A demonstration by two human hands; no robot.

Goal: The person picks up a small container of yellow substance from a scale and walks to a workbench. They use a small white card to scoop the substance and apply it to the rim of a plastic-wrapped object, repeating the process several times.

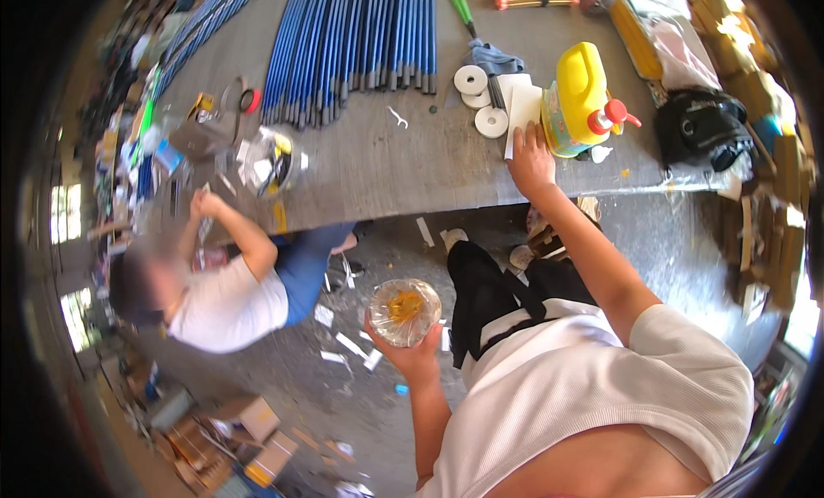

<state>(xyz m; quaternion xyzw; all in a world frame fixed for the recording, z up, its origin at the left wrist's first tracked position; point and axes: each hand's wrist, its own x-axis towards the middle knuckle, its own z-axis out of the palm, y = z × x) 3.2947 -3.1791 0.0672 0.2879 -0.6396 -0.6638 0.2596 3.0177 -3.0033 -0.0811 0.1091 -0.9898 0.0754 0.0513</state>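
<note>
My left hand is wrapped round a clear, round plastic container held away from the table, left of my legs. Something orange-yellow shows through its crinkled clear top; I cannot make out what. My right hand rests on the table with its fingers stretched forward over the lower end of a white card. Just right of those fingers stands a yellow jug with a red pump top. White rolls of tape lie left of the card.
Blue rods with grey ends lie in a row across the table. A black bag sits at the right end. At left, a co-worker sits by a clear tub. Paper scraps and cardboard boxes cover parts of the floor.
</note>
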